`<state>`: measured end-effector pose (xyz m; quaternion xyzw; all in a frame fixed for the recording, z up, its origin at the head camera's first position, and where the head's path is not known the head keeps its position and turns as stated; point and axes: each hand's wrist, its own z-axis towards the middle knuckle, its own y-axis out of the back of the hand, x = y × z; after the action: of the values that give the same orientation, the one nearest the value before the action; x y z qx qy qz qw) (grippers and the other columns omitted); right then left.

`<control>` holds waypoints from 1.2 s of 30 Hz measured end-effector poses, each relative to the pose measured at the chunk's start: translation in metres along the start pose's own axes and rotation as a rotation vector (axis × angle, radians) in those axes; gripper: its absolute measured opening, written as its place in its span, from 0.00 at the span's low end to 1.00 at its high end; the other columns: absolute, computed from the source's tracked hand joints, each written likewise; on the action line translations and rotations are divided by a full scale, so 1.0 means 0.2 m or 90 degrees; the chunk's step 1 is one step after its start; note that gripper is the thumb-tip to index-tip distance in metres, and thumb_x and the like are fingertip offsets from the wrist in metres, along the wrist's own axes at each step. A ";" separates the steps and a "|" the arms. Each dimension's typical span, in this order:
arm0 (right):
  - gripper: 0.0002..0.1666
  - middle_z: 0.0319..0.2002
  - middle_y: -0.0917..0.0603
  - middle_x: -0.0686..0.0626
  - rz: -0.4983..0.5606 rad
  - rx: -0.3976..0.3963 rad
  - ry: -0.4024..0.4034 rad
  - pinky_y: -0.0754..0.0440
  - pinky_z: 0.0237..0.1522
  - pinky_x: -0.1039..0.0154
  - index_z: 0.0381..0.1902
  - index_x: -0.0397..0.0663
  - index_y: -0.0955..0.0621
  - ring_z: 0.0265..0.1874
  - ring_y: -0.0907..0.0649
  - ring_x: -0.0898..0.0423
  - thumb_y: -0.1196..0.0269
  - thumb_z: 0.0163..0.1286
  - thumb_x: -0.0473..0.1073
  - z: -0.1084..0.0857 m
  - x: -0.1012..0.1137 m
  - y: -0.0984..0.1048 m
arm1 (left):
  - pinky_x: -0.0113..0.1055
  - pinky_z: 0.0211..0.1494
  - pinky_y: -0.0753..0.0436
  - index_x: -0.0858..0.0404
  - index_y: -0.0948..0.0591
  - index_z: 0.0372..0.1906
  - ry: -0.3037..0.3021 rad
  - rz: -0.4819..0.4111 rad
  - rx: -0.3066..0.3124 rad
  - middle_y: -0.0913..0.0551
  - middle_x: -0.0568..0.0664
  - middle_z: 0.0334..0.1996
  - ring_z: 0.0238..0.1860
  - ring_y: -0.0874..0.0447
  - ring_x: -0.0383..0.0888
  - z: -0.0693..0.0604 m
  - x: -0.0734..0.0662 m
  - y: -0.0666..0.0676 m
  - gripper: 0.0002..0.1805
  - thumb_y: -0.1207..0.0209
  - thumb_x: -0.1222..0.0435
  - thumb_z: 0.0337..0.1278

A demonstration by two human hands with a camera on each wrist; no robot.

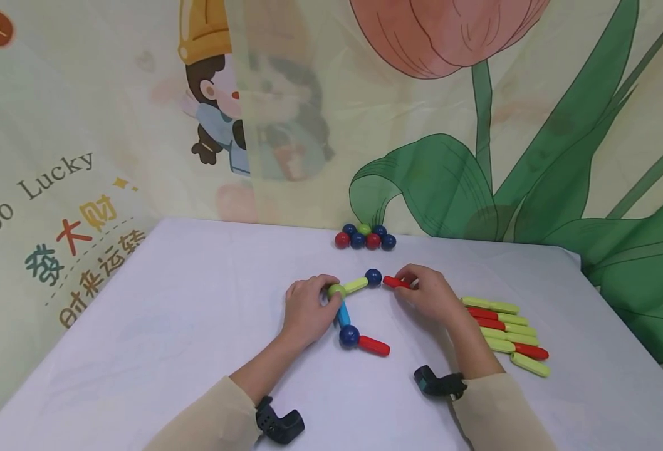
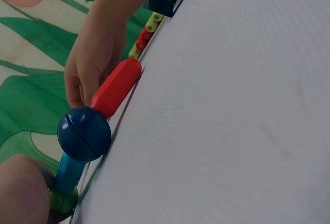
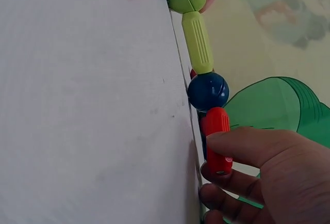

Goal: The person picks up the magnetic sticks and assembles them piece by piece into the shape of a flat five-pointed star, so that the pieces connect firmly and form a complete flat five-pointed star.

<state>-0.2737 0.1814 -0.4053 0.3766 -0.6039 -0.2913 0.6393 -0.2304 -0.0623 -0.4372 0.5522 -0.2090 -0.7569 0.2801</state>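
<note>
From the head view, the left hand (image 1: pixel 309 313) was pinching a green ball (image 1: pixel 336 291), I'd guess to stop the joined bits sliding around on the counter (image 1: pixel 196 326). A lime stick (image 1: pixel 356 285) ran from it to the upper blue ball (image 1: pixel 373 277), and a light-blue stick (image 1: pixel 343 314) ran to the lower blue ball (image 1: pixel 349 336), which had a red side stick (image 1: pixel 374 346) poking out. The right hand (image 1: pixel 430 294), well apart from the left, pinched a red stick (image 1: pixel 395 282) by its back end, probably so the tip facing the upper blue ball stayed uncovered. Spare balls (image 1: pixel 358 240) sat bunched at the back, and spare sticks (image 1: pixel 512 319) lay in a slanted stack off to the right, likely for easy reach.

The left wrist view caught the lower blue ball's seam way clearer, but hid whatever the right hand held.

The right wrist view showed the thumb across the red stick, plus its back end, which was covered in the head view. Tip and ball seemed to meet there, while the head view hinted at a sliver between them, so contact was hard to call.
</note>
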 end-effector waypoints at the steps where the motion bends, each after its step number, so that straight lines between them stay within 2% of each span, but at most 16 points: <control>1: 0.17 0.49 0.16 0.42 0.000 0.000 0.000 0.14 0.50 0.54 0.55 0.45 0.17 0.47 0.19 0.46 0.33 0.70 0.38 0.00 0.00 0.00 | 0.58 0.75 0.39 0.58 0.15 0.54 0.001 0.000 0.001 0.11 0.51 0.52 0.58 0.21 0.52 0.00 0.00 0.00 0.15 0.39 0.59 0.67; 9: 0.18 0.51 0.16 0.41 -0.009 -0.012 0.024 0.15 0.50 0.52 0.58 0.49 0.16 0.49 0.20 0.45 0.34 0.71 0.39 0.01 0.01 -0.02 | 0.57 0.76 0.39 0.57 0.14 0.50 0.006 0.008 0.004 0.11 0.49 0.49 0.56 0.21 0.51 0.00 0.00 0.00 0.12 0.37 0.59 0.65; 15: 0.19 0.52 0.17 0.41 -0.004 -0.017 0.045 0.15 0.51 0.51 0.59 0.49 0.16 0.48 0.19 0.45 0.34 0.71 0.37 0.01 0.02 -0.04 | 0.57 0.77 0.40 0.57 0.13 0.46 0.011 0.006 0.005 0.10 0.48 0.45 0.54 0.20 0.50 0.00 -0.01 0.00 0.10 0.38 0.58 0.66; 24: 0.21 0.57 0.16 0.42 0.044 -0.010 0.012 0.14 0.52 0.53 0.62 0.52 0.18 0.50 0.18 0.45 0.35 0.72 0.37 0.01 0.04 -0.06 | 0.56 0.75 0.38 0.57 0.12 0.47 0.001 0.011 0.012 0.10 0.47 0.42 0.49 0.17 0.47 0.01 -0.01 -0.01 0.11 0.38 0.58 0.67; 30: 0.21 0.60 0.17 0.42 0.112 -0.002 -0.003 0.13 0.49 0.57 0.62 0.51 0.18 0.53 0.19 0.44 0.35 0.72 0.37 0.01 0.05 -0.06 | 0.55 0.74 0.39 0.57 0.12 0.48 0.016 -0.034 0.044 0.10 0.48 0.40 0.46 0.16 0.47 0.03 -0.01 0.01 0.11 0.40 0.61 0.66; 34: 0.21 0.61 0.17 0.43 0.149 0.009 -0.001 0.14 0.48 0.59 0.62 0.50 0.18 0.53 0.18 0.45 0.36 0.73 0.38 0.02 0.06 -0.05 | 0.56 0.76 0.39 0.56 0.14 0.54 0.048 -0.051 0.087 0.10 0.49 0.42 0.51 0.17 0.49 0.07 -0.03 0.02 0.14 0.41 0.61 0.67; 36: 0.20 0.60 0.16 0.43 0.160 0.015 0.000 0.14 0.50 0.59 0.63 0.49 0.18 0.53 0.18 0.46 0.36 0.74 0.38 0.02 0.07 -0.05 | 0.54 0.74 0.34 0.55 0.16 0.57 0.064 -0.060 0.110 0.10 0.49 0.45 0.54 0.18 0.50 0.10 -0.04 0.02 0.16 0.41 0.60 0.67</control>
<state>-0.2746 0.1647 -0.4066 0.3051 -0.6496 -0.2015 0.6666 -0.2472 -0.0608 -0.4232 0.6205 -0.2335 -0.7198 0.2057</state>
